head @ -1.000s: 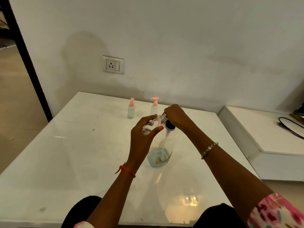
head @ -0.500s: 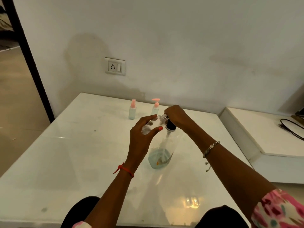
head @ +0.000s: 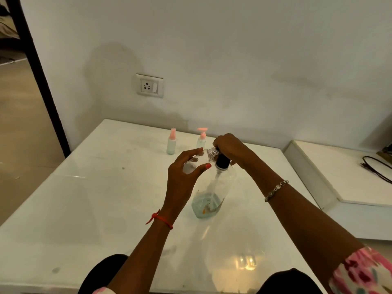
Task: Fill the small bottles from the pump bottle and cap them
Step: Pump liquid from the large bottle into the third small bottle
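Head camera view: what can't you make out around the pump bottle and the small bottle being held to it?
Pump head of the pump bottle: head view, covered by the right hand.
Fill level of the small clear bottle: head view, see-through and partly behind the left hand.
Black cable: head view, cut off by the right edge.

The pump bottle stands midway on the table. Behind it, near the far edge, one small bottle stands left of another small bottle.

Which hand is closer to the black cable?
Right. The right hand is on the pump bottle, the black cable off to its right; the left hand, holding a small clear bottle, is farther left.
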